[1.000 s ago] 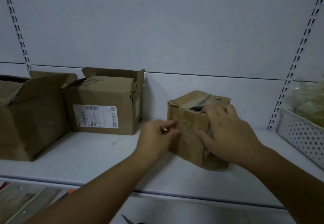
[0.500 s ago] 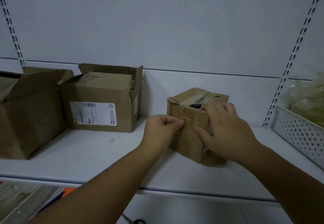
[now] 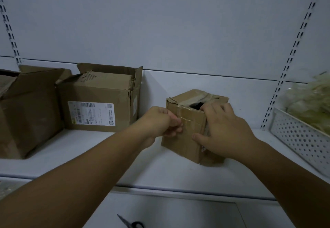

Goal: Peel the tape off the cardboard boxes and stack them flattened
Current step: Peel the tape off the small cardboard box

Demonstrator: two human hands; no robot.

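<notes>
A small brown cardboard box [image 3: 180, 143] stands on the white shelf [image 3: 100, 158], right of centre, with clear tape [image 3: 192, 120] across its near face and a torn hole in its top. My left hand [image 3: 160, 122] is curled at the box's left edge, its fingertips pinching the tape end there. My right hand [image 3: 225, 131] rests over the box's right corner, fingers spread on the top edge and thumb pressing the near face.
Two larger open cardboard boxes stand to the left, one with a white label [image 3: 100, 101] and one at the frame edge [image 3: 26, 111]. A white perforated basket [image 3: 300, 138] holding pale crumpled material sits at right. Scissors [image 3: 131, 223] lie on the lower surface.
My left hand has gone from reaching with loose fingers to a curled fist pinching at the tape on the box's left edge. My right hand stayed on the box.
</notes>
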